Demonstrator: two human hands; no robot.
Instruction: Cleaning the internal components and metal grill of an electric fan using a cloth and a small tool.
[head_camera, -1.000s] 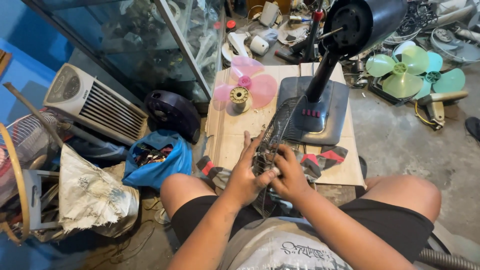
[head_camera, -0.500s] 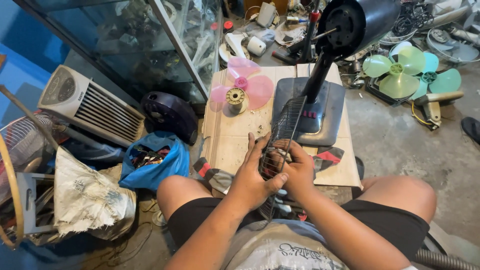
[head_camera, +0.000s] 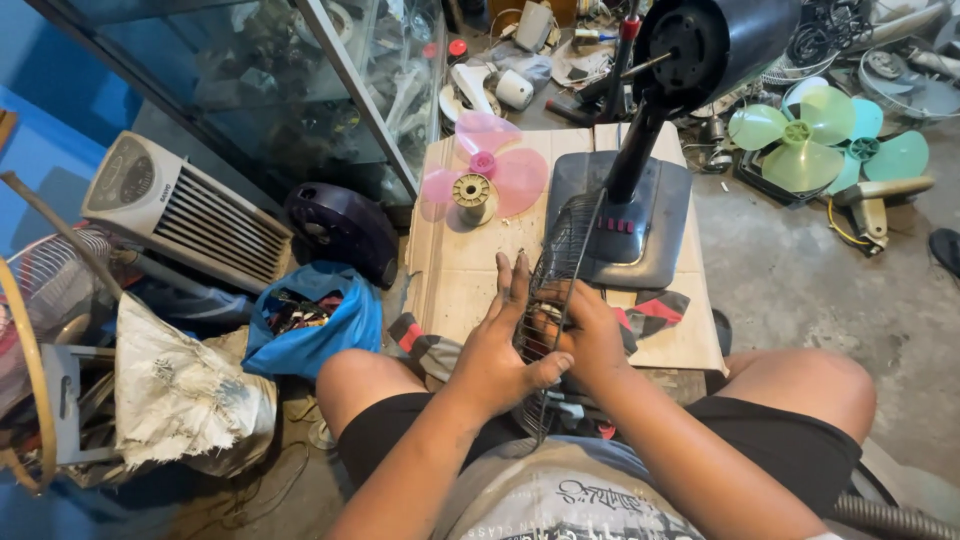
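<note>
Gripping wire fan guard (head_camera: 556, 285) edge-on, upright

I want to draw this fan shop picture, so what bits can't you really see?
- Head view: the right hand is partly hidden behind the wire fan guard.
- The guard's lower rim disappears behind the left hand and lap.
- The black fan head is cut off by the top edge.
- Things inside the glass cabinet are blurred by reflections.
</note>
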